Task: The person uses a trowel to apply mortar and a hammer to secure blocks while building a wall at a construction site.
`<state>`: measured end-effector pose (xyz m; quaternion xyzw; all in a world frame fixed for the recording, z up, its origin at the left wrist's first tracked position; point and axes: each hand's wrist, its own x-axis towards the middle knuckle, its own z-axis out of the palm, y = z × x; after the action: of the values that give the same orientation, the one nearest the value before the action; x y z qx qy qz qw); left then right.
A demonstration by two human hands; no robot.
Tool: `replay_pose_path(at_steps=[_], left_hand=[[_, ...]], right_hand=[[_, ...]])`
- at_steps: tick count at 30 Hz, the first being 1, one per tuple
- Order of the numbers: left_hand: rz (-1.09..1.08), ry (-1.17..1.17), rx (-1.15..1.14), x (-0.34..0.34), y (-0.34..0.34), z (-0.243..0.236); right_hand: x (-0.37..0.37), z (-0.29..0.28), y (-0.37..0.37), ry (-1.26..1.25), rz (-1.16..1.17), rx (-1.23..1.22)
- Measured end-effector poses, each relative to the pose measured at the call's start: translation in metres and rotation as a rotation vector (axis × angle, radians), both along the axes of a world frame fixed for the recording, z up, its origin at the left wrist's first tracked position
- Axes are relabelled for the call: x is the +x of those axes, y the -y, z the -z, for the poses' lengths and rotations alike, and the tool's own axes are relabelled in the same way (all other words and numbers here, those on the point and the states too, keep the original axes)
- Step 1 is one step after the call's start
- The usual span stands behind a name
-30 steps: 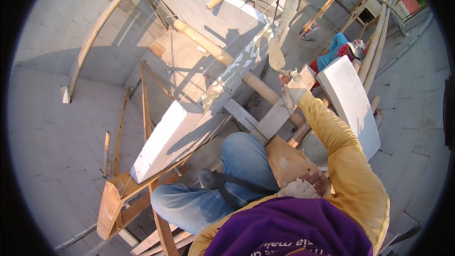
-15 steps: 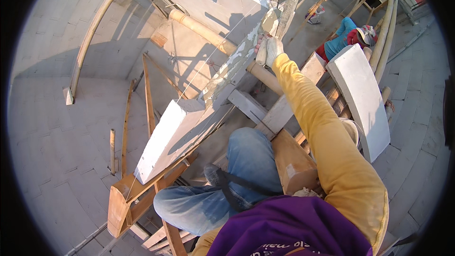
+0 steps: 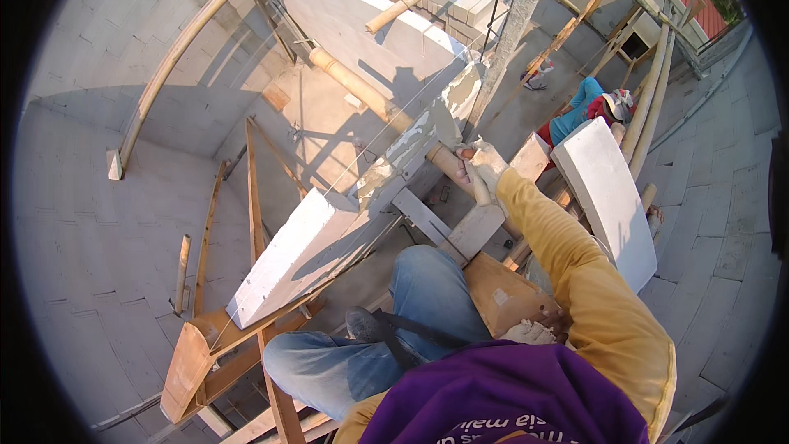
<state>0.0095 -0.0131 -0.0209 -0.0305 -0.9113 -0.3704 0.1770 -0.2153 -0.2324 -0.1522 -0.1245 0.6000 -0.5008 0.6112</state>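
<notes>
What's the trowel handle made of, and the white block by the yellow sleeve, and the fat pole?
The trowel handle may be wood: pale, rounded and dull, but I can't be sure. The white block looks like lightweight concrete: matte and chalky. The fat pole is probably bamboo: tan, smooth and round like a stem.

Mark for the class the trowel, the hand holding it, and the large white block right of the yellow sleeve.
Trowel (image 3: 479, 190): head view, on its handle.
Right hand (image 3: 488, 164): head view, on its back.
White block (image 3: 608, 199): head view, on its broad face.
</notes>
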Motion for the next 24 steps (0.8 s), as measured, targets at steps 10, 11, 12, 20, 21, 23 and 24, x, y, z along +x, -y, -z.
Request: replay_pose_path(at_steps=[10,11,12,20,21,23,24], left_hand=[[-0.057,-0.024,0.033,-0.008,-0.008,-0.015],[-0.064,-0.004,0.064,-0.008,-0.009,-0.016],[-0.049,0.015,0.076,-0.007,-0.006,-0.021],[-0.028,0.0,0.015,-0.003,0.003,-0.03],[-0.058,-0.011,0.014,-0.003,0.001,-0.028],[-0.089,-0.044,0.017,0.001,-0.007,-0.024],[-0.082,-0.027,0.033,0.002,-0.007,-0.025]], right_hand=[[-0.094,-0.162,-0.292,-1.118,-0.856,0.584],[-0.092,-0.163,-0.311,-1.147,-0.902,0.673],[-0.089,-0.162,-0.328,-1.179,-0.949,0.754],[-0.032,-0.053,-0.367,-1.175,-0.957,1.014],[-0.033,-0.038,-0.372,-1.103,-0.941,0.954],[-0.05,0.001,-0.408,-0.985,-0.951,0.846],[-0.06,0.017,-0.425,-0.946,-0.977,0.794]])
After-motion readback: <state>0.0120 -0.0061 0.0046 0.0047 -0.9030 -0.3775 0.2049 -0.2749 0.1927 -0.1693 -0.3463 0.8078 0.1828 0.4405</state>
